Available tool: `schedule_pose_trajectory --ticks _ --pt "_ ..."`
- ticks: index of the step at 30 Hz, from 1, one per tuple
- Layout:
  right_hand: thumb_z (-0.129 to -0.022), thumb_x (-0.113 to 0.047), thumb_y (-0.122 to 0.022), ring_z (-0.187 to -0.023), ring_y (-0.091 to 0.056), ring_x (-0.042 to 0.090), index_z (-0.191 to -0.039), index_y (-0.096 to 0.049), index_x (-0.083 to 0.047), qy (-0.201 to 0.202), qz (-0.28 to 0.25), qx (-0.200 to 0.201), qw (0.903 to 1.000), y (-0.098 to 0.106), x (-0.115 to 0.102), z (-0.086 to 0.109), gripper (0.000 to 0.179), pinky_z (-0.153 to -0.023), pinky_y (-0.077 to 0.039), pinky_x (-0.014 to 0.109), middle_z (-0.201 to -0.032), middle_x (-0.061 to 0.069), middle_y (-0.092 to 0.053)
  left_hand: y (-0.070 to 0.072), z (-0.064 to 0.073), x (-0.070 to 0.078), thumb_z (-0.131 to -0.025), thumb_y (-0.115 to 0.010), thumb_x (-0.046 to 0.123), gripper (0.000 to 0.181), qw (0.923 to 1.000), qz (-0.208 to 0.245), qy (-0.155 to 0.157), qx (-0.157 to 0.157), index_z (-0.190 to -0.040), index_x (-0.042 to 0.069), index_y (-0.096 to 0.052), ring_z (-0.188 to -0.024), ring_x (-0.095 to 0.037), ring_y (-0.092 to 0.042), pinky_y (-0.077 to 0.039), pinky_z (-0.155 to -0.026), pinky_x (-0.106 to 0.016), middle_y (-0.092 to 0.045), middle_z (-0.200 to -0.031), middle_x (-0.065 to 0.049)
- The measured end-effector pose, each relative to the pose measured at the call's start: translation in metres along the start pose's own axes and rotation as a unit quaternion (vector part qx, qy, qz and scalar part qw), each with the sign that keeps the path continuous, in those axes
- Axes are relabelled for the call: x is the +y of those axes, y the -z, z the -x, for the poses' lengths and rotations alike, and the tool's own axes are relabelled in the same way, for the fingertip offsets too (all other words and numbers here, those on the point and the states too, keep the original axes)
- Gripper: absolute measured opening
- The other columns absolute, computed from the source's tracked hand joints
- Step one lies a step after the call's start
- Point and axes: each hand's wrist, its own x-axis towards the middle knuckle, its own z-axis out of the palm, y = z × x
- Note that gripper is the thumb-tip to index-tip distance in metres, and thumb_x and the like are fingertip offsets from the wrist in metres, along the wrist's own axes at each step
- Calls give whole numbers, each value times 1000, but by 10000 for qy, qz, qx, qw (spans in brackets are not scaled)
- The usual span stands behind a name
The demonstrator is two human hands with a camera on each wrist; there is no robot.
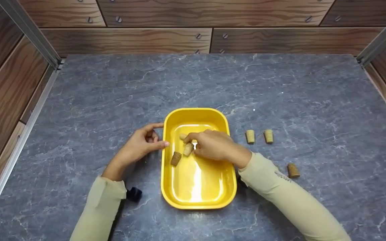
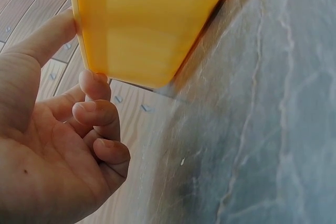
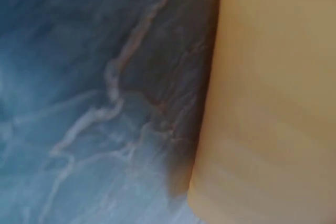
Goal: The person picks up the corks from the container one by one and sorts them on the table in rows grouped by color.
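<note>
A yellow plastic tub [image 1: 196, 205] stands on the table, its long side running away from me. My left hand [image 1: 142, 144] holds its left rim, thumb at the edge and index finger against the outer wall; the other fingers curl in the left wrist view. Reaching into the tub, my right hand [image 1: 213, 145] has index finger and thumb around a pale cork stopper [image 1: 188, 149]. Another pale cork [image 1: 182, 136] lies partly hidden by the index finger. A darker brown cork [image 1: 176, 158] rests near the tub's left wall. The right wrist view shows only the tub's outer wall [image 3: 273, 103] and tabletop.
Right of the tub, two pale corks [image 1: 250, 136] stand side by side on the marbled grey table [image 1: 146, 83]. A brown cork [image 1: 293, 170] is nearer, beside my right sleeve [image 1: 280, 187]. Wood-patterned panels [image 1: 129, 42] border the table.
</note>
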Motion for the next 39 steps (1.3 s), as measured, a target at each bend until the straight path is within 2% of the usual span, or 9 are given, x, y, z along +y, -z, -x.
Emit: schedule_pose_trajectory --ticks 3,10,13,16,18,22,25,33,39 --pt "-86 -13 -63 -66 -49 15 -122 -66 -22 -23 46 25 10000 -1 0 0 37 -58 -39 28 -110 1 -71 0 0 1 -83 -75 14 60 10000 18 2 9 -136 0 -50 -61 -7 -41 -36 -56 -18 -49 -76 2" --pt "-84 -15 -67 -66 -52 13 -119 -66 -22 157 63 -13 9999 -4 -1 -1 35 -58 -41 28 -83 -1 -67 -1 0 1 -83 -75 14 61 10000 66 42 12 -137 1 -49 -61 -7 -41 -36 -55 -18 -49 -76 2" --pt "-83 -15 -69 -62 -49 13 -118 -67 -23 237 18 -51 9997 -6 -2 0 36 -58 -40 29 -109 1 -71 -2 0 2 -83 -75 13 61 10000 78 35 14 -137 0 -49 -61 -7 -41 -36 -55 -18 -49 -75 3" --pt "-82 -18 -71 -60 -47 13 -120 -66 -25 228 -16 -124 9997 -7 -3 2 38 -58 -40 29 -139 -2 -56 -2 0 2 -82 -75 13 62 10000 66 24 -4 -137 0 -49 -61 -7 -41 -36 -55 -18 -49 -75 3" --pt "-82 -21 -72 -60 -48 13 -121 -65 -25 204 -39 -125 9997 -8 -4 2 40 -59 -41 30 -145 -5 -48 -2 0 3 -83 -75 14 62 10000 40 30 -27 -137 0 -48 -61 -7 -41 -37 -56 -19 -49 -76 3" --pt "-80 -31 -76 -64 -51 12 -123 -64 -22 161 -42 -3 9999 -7 -4 2 45 -61 -42 30 -109 -1 -71 0 1 3 -83 -74 15 63 10000 4 66 -57 -138 1 -47 -62 -8 -42 -37 -56 -19 -49 -77 2" --pt "-80 -37 -77 -64 -52 12 -121 -64 -20 73 -54 76 9999 -6 -4 2 46 -60 -42 30 -77 -3 -63 0 0 3 -83 -75 16 63 9999 -16 88 -49 -138 1 -47 -63 -8 -42 -37 -57 -19 -50 -77 2" --pt "-79 -40 -77 -63 -53 12 -112 -66 -21 18 67 89 9999 -8 -6 0 40 -60 -42 32 -72 -5 -61 0 1 3 -83 -75 16 63 10000 -9 76 -19 -138 1 -48 -62 -8 -42 -37 -56 -19 -50 -77 2" --pt "-83 -35 -74 -62 -52 10 -118 -64 -18 278 -92 145 9995 -7 -6 3 40 -58 -42 28 -75 -3 -64 0 2 3 -82 -75 14 62 10000 40 31 23 -137 0 -49 -63 -8 -42 -37 -56 -19 -50 -76 2"
